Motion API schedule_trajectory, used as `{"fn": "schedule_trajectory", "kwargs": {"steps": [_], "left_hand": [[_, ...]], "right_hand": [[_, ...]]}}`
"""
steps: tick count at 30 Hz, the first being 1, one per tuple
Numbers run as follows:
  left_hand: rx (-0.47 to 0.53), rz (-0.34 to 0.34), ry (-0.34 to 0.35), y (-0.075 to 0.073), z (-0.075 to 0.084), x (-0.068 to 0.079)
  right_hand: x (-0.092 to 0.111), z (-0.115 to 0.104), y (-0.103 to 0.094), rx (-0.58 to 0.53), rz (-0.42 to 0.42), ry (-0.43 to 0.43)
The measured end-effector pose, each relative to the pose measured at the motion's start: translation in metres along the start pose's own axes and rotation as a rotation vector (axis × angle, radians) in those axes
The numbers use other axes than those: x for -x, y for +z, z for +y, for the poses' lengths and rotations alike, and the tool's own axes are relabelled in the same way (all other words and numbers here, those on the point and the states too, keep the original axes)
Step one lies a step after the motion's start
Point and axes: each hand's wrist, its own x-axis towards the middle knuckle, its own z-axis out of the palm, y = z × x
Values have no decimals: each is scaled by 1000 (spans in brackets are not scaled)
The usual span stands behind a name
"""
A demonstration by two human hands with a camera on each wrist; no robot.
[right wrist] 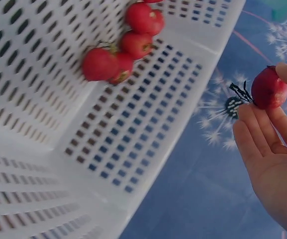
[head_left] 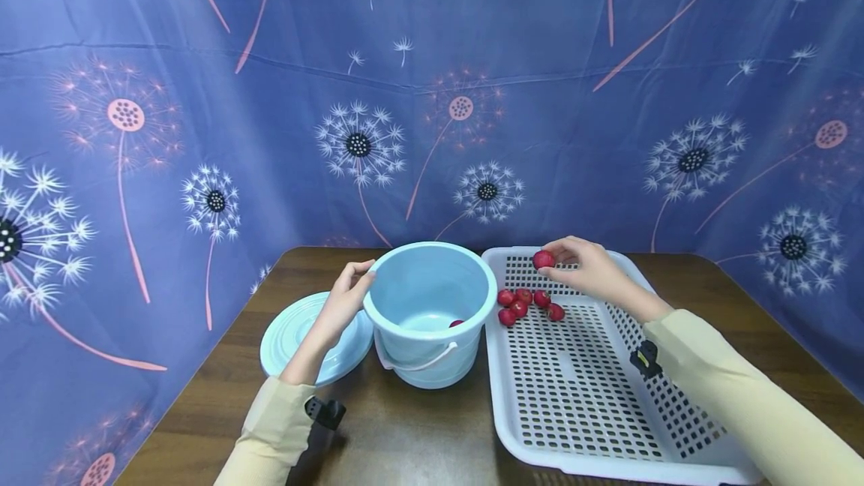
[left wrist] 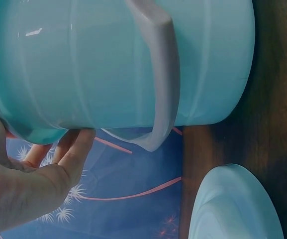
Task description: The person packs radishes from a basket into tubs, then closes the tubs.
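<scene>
Red radish [head_left: 543, 259] sits pinched in the right grip [head_left: 589, 270].

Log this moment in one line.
left hand: holds bucket by rim; right hand: pinches raised red item; basket: more red items; bucket: one red item inside; lid: on table

Blue cloth backdrop [head_left: 560, 118] — creased, printed with white and pink dandelions [head_left: 358, 144] — brown wooden table [head_left: 405, 433] below.

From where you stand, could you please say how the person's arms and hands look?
The left sleeve and right sleeve are long and pale yellow. The left wrist device and right wrist device are small and black, the right with a yellowish mark. The left hand and right hand are bare.
</scene>
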Motion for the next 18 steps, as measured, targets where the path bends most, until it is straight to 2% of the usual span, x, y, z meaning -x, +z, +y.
{"fn": "schedule_trajectory", "kwargs": {"steps": [5,7,18], "left_hand": [[-7,-15,-3,1,15,10],[-5,-19,-4,0,15,10],[10,7,14,-1,-13,-9]], "right_hand": [[-7,-15,0,-4,-5,-44],[-9,-23,1,-7,-12,-57],[-17,-58,8,-19,11,-131]]}}
